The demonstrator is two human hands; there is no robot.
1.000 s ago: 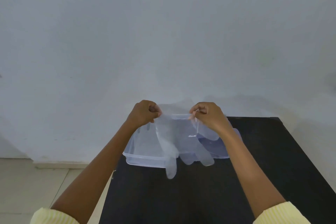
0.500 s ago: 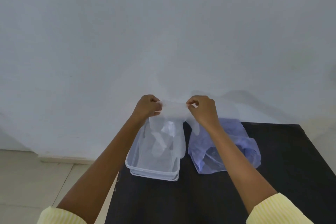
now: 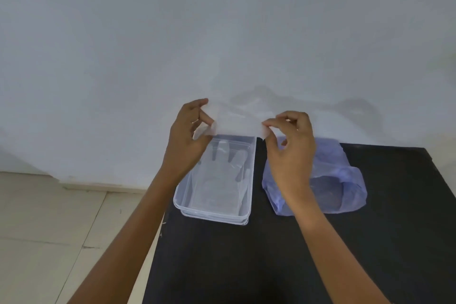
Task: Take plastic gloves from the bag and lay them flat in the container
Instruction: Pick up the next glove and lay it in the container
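Observation:
A clear plastic glove (image 3: 223, 170) lies down inside the clear rectangular container (image 3: 248, 201), its fingers pointing toward the wall. Its cuff end (image 3: 237, 124) is held up above the container's far rim. My left hand (image 3: 188, 134) pinches the cuff's left corner and my right hand (image 3: 291, 148) pinches its right corner. The pale blue plastic bag (image 3: 345, 180) lies open on the black table just right of the container, partly behind my right hand.
The black table (image 3: 271, 266) stands against a white wall (image 3: 222, 32); its left edge runs just past the container, with tiled floor (image 3: 49, 229) beyond. The table's right edge slants off at the far right.
The glove has come down from hanging in front of the container to lying inside it. Both hands still pinch the cuff and have spread slightly apart. The view has tilted down.

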